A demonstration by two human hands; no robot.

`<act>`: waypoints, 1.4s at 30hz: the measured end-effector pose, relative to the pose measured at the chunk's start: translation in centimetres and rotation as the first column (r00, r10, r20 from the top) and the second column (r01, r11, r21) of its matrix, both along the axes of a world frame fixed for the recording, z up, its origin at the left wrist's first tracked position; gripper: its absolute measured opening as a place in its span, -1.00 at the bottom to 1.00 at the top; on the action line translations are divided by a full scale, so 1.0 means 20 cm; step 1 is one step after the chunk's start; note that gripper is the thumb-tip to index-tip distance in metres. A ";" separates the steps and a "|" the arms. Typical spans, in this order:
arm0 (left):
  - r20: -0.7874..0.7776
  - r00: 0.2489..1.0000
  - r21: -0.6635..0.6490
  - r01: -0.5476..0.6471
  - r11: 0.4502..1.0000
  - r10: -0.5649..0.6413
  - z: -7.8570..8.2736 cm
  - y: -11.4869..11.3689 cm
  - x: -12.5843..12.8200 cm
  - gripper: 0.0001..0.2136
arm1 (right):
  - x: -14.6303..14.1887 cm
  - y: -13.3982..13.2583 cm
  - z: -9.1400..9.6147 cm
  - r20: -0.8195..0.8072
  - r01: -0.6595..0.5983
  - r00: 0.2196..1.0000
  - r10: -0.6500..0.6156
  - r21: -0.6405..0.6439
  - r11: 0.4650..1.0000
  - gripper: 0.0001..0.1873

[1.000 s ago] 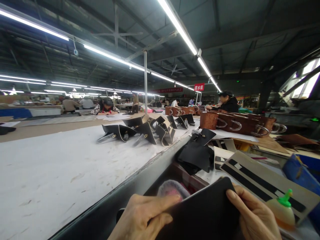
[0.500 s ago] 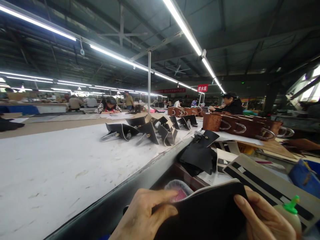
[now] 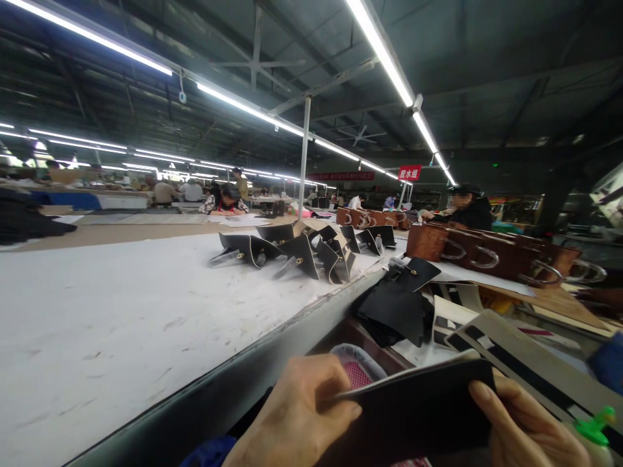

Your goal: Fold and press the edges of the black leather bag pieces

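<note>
Between my two hands is a black leather panel with a pale edge and light backing, tilted up toward me. My left hand pinches its left part, thumb in front and fingers curled behind. At the panel's upper right corner, my right hand grips it with the thumb on the black face. Behind the panel, a lined container with something red and patterned in it is partly hidden. A bottle with a green nozzle stands beside my right hand.
Several black panels with gold fittings stand on the white-covered table. A black leather stack lies beyond my hands, near grey panels with black strips. Brown bags with clear-wrapped handles stand farther right. A co-worker sits behind them.
The view has swung slightly left, so the scene sits farther right. Both hands keep hold of the leather panel, and my left fingers are more curled behind its edge.
</note>
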State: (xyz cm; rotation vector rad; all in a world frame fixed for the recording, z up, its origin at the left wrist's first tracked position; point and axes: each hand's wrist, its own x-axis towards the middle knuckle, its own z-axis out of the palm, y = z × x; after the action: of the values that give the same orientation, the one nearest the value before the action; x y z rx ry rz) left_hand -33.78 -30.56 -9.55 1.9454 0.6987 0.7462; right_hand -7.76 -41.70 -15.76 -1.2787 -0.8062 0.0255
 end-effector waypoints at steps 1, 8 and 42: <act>0.009 1.000 -0.034 0.010 0.999 -0.009 0.00 0.00 0.00 -0.91 | 0.00 0.01 0.01 -0.042 -0.016 0.999 0.016 0.005 1.000 -0.68; 0.078 0.987 -0.084 0.144 0.986 -0.137 0.00 0.00 0.01 -0.81 | -0.06 0.03 0.07 -0.202 -0.071 0.976 0.080 0.048 0.996 -0.70; 0.418 0.890 0.562 -0.098 0.821 -0.180 -0.06 0.09 0.18 -0.87 | -0.13 0.00 0.16 0.121 -0.130 0.986 0.112 0.157 0.979 -0.78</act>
State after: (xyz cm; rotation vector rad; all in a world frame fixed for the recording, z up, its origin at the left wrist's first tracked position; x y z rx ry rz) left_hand -30.12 -28.78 -10.83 2.1711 0.1316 1.4587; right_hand -10.30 -41.63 -12.49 -1.0810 -0.9625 -0.0147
